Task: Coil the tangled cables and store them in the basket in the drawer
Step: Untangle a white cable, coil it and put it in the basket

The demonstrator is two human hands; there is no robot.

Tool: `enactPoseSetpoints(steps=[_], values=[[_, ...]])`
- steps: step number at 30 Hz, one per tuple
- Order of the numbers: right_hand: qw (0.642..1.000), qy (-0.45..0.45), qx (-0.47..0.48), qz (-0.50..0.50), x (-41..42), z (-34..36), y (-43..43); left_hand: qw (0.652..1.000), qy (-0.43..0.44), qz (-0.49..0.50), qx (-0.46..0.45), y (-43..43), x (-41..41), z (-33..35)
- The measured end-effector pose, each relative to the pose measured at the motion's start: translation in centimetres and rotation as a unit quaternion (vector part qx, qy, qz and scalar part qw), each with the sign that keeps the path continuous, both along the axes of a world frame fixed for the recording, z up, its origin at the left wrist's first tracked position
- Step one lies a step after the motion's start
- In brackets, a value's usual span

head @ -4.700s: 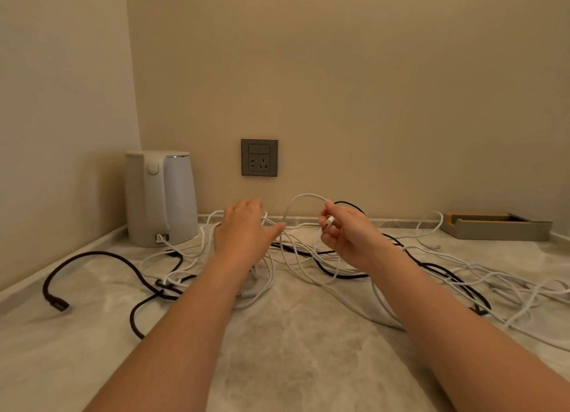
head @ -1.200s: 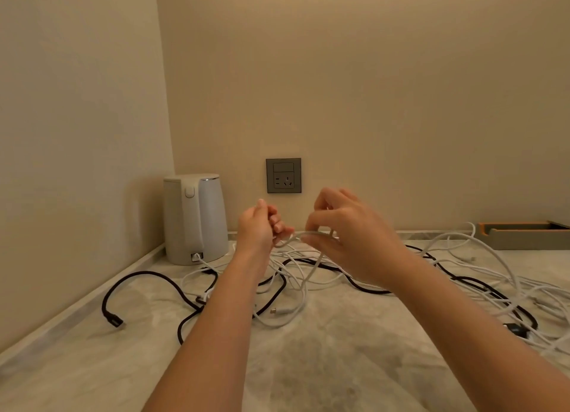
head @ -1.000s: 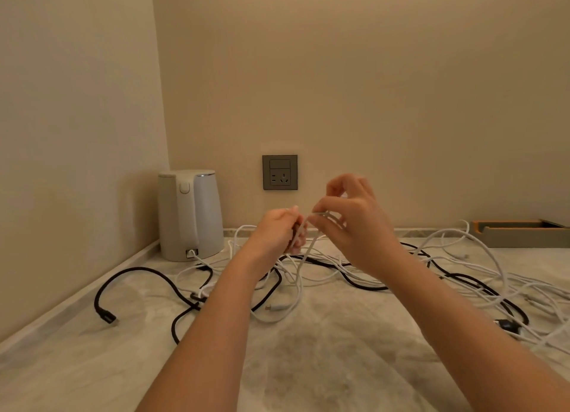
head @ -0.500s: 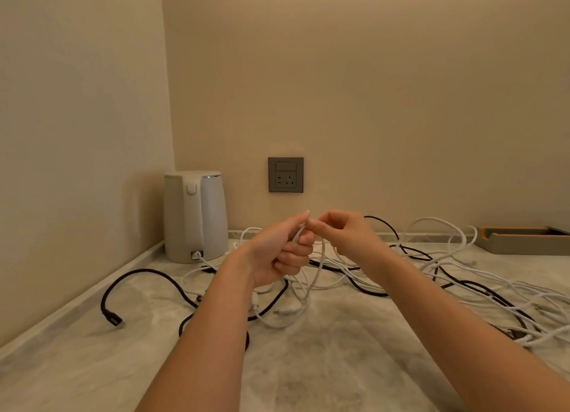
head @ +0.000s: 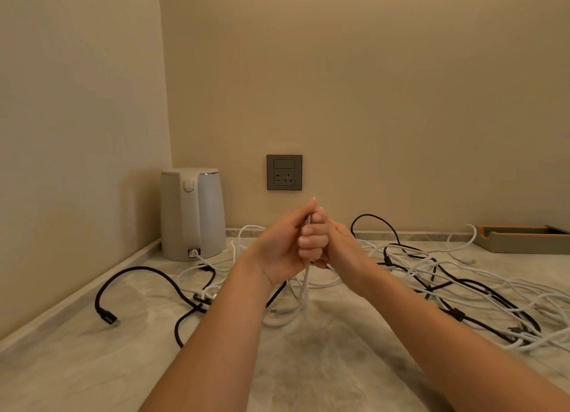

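Note:
A tangle of white cables (head: 481,283) and black cables (head: 410,259) is spread over the marble counter (head: 324,359). My left hand (head: 282,246) is raised above the counter and grips a white cable (head: 305,283) in its fist, thumb up; the cable hangs down from the fist to a loop on the counter. My right hand (head: 344,245) is pressed against the left from behind, its curled fingers mostly hidden, holding the same cable. One black cable (head: 145,270) curves left and ends in a plug (head: 106,316). No basket or drawer is in view.
A white kettle (head: 192,214) stands in the back left corner with a white cable plugged in at its base. A grey wall socket (head: 284,172) sits behind my hands. A flat grey and orange tray (head: 521,239) lies at the back right.
My hands have come together: the left hand's fingers have closed into a fist round the white cable, and the right hand has moved in against it. The cable's hanging loop is shorter.

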State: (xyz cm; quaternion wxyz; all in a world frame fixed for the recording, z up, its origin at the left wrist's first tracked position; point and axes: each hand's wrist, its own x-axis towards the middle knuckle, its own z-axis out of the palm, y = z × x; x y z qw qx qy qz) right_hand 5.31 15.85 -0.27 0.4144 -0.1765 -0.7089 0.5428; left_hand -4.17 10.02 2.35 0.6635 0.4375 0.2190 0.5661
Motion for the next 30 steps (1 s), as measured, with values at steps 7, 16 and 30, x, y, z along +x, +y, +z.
enactPoseSetpoints(steps=[7, 16, 30], values=[[0.902, -0.285, 0.305, -0.108, 0.9, -0.2, -0.4, 0.983, -0.168, 0.075, -0.02, 0.7, 0.3, 0.0], [0.739, -0.425, 0.506, -0.133, 2.0, 1.3, -3.2, 0.937, -0.199, 0.287, 0.015, 1.1, -1.1, 0.0], [0.753, -0.409, 0.467, -0.217, 3.6, 2.6, -2.6, 0.86, 0.088, 0.498, 0.071, 2.0, -0.3, -0.5]])
